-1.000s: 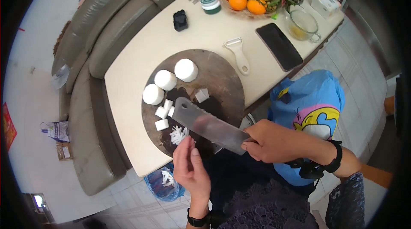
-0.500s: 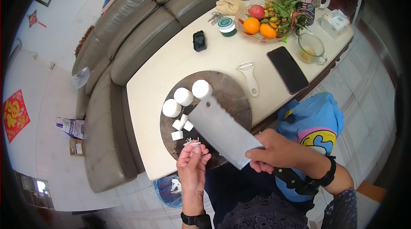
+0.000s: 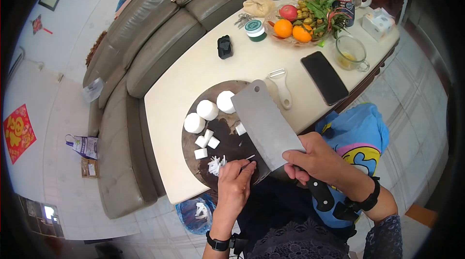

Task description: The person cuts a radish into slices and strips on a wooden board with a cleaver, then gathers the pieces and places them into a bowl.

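My right hand [image 3: 315, 159] grips the black handle of a wide cleaver [image 3: 269, 123], its blade raised over the right part of a round dark board [image 3: 225, 130]. Low on that board, my left hand [image 3: 236, 181] has its fingers together at a thin white strip [image 3: 250, 157]. Beside it lies a small heap of white strips [image 3: 216, 164]. Several white chunks [image 3: 201, 153] rest further up, below three large round white pieces [image 3: 207, 109]. Another white chunk [image 3: 240, 128] shows partly at the blade's edge.
Beyond the board are a white peeler [image 3: 280, 89], a phone [image 3: 324, 78], a black object [image 3: 224, 47], a green-lidded jar [image 3: 255, 30], a fruit bowl [image 3: 290, 41] and a glass cup [image 3: 350, 53]. A blue bag [image 3: 193, 215] hangs below the table edge.
My left hand has moved right, from the strip heap down onto the board. The cleaver has shifted right and up, uncovering another white chunk.
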